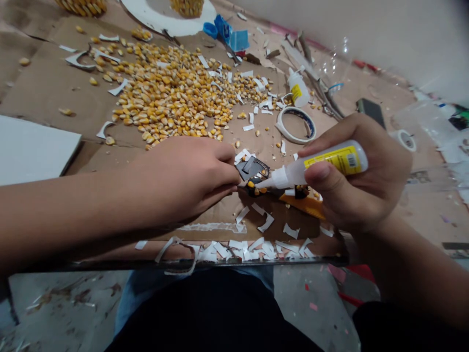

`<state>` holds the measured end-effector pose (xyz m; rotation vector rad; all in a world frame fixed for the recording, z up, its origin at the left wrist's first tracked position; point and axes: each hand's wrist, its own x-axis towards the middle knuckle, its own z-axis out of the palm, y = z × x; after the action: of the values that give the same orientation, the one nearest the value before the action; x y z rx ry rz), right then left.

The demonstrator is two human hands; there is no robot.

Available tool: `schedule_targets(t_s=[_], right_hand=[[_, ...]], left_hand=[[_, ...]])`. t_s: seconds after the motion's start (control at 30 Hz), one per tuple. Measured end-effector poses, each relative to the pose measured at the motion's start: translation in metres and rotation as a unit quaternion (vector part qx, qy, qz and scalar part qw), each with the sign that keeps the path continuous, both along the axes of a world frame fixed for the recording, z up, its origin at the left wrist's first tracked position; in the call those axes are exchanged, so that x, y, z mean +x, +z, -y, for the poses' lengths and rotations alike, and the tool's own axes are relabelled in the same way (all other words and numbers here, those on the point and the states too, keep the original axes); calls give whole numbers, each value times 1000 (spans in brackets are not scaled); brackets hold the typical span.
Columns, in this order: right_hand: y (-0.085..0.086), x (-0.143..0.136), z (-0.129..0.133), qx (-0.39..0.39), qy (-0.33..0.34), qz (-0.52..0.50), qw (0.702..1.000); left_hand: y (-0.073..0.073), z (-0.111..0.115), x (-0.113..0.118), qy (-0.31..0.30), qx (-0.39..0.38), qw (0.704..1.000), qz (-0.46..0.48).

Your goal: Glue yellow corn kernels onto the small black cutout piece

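Observation:
My right hand (362, 181) is wrapped round a clear glue bottle (331, 159) with a yellow label. The bottle is tilted, its thin nozzle pointing left onto a small dark piece (253, 189) that has a few corn kernels on it. My left hand (205, 171) is closed at the edge of that dark piece, pinching it with the fingertips; its exact shape is partly hidden. Just behind the nozzle lies a flat dark grey scrap (252, 167) among white bits. An orange-yellow strip (306, 205) lies below the bottle.
A wide heap of corn kernels (176, 93) covers the cardboard. Beyond are a roll of tape (296, 124), a second glue bottle (298, 88) and blue plastic pieces (227, 32). White paper scraps (252, 249) line the table's front edge. A white board (32, 149) lies at left.

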<state>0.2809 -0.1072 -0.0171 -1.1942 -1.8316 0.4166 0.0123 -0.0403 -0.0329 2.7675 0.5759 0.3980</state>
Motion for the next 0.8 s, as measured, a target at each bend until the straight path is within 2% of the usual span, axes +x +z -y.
schedule_targets(t_s=[0.2, 0.8], right_hand=[[-4, 4, -7, 89, 56, 32, 994], [-6, 10, -9, 123, 42, 57, 990]], left_hand=[[4, -1, 2, -4, -7, 999, -35], [4, -1, 0, -4, 6, 999, -42]])
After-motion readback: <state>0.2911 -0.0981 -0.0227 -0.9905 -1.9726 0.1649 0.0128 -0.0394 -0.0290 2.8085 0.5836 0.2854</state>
